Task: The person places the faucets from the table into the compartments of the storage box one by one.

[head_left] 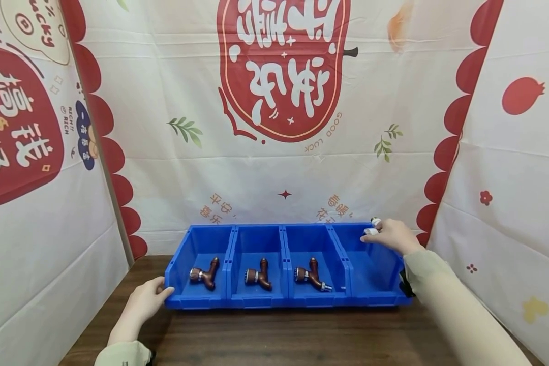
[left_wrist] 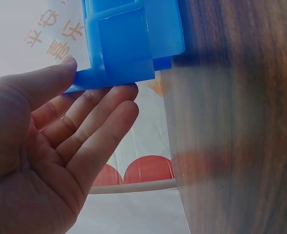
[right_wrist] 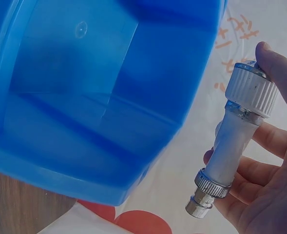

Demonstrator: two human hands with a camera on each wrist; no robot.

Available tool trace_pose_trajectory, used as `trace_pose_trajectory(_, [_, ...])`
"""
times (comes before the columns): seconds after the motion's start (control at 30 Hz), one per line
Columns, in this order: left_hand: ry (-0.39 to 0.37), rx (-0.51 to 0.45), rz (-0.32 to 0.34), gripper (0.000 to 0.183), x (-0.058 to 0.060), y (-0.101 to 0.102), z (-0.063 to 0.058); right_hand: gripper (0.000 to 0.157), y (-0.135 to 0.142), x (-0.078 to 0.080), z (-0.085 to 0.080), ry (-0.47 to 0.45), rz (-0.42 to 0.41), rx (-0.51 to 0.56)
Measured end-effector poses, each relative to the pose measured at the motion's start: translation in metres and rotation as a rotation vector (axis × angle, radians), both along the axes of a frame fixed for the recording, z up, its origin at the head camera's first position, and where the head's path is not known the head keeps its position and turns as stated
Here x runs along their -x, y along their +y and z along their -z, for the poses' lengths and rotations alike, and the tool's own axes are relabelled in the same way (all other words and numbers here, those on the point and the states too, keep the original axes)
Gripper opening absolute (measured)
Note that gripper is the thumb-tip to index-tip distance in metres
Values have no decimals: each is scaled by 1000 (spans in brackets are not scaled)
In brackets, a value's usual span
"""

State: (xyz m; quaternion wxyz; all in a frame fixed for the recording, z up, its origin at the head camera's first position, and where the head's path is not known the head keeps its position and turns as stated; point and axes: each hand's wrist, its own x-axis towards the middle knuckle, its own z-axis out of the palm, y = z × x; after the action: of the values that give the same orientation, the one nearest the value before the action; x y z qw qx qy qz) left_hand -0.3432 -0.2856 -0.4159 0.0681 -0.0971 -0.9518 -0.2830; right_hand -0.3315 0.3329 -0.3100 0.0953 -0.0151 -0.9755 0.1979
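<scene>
A row of blue storage bins (head_left: pixel 256 302) stands on the table. My left hand (head_left: pixel 147 300) holds its front left corner; in the left wrist view the thumb (left_wrist: pixel 60 77) and fingertips lie on either side of the blue edge (left_wrist: pixel 119 63). Up at the back right, my right hand (head_left: pixel 395 235) grips a white tap (right_wrist: pixel 231 141) with a ribbed knob and a metal nozzle, beside the rim of the rightmost bin (head_left: pixel 370 269). Brown taps lie in the other bins: a left one (head_left: pixel 206 274), a middle one (head_left: pixel 258 275) and one with a metal nozzle (head_left: pixel 312 275).
The bins rest on a dark wood-grain table (head_left: pixel 274 335). A printed cloth backdrop (head_left: pixel 283 173) hangs close behind them, with cloth panels on the left (head_left: pixel 41 254) and right (head_left: pixel 498 229).
</scene>
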Motion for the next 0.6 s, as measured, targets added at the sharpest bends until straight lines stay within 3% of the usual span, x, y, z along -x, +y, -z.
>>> trace_pose_trajectory(0.23, [-8, -11, -2, 31, 1, 1, 0, 79, 0, 1, 0, -9, -4, 6])
trace_pose_trajectory(0.6, [4, -7, 15, 30, -1, 0, -2, 90, -6, -1, -1, -17, 18, 8])
